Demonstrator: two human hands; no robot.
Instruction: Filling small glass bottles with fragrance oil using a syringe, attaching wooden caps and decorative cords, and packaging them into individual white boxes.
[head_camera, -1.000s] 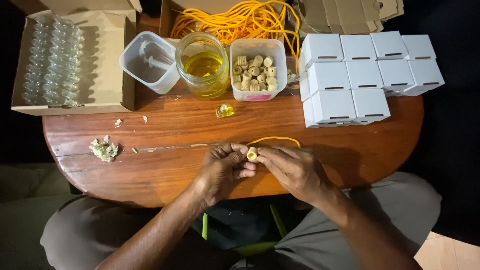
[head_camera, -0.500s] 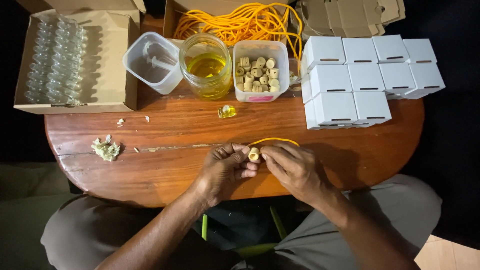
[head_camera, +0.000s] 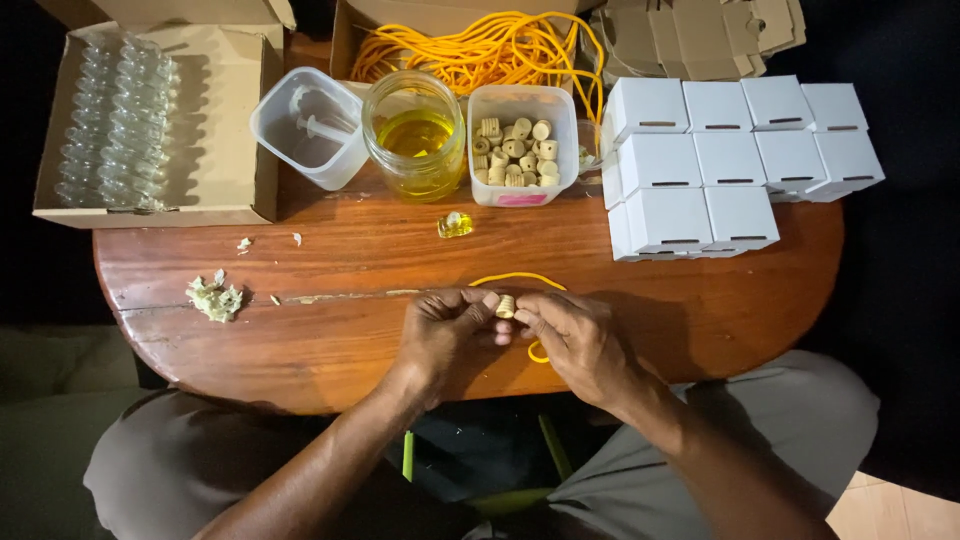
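Ribbed cork (head_camera: 506, 306) upright between fingertips (head_camera: 490, 300)

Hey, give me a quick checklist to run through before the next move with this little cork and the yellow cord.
1. Small cork held between both hands: ok, left hand and right hand pinch it from either side.
2. Yellow cord at the cork: ok, it loops on the table just behind the hands and shows again below them.
3. Cord threaded through the cork: cannot tell, fingers hide it.
4. Spare corks in the tub: ok, plenty.
5. Jar of yellow liquid upright, away from the hands: ok.
6. Table before the hands free of scraps: not ok, crumbs lie to the left.
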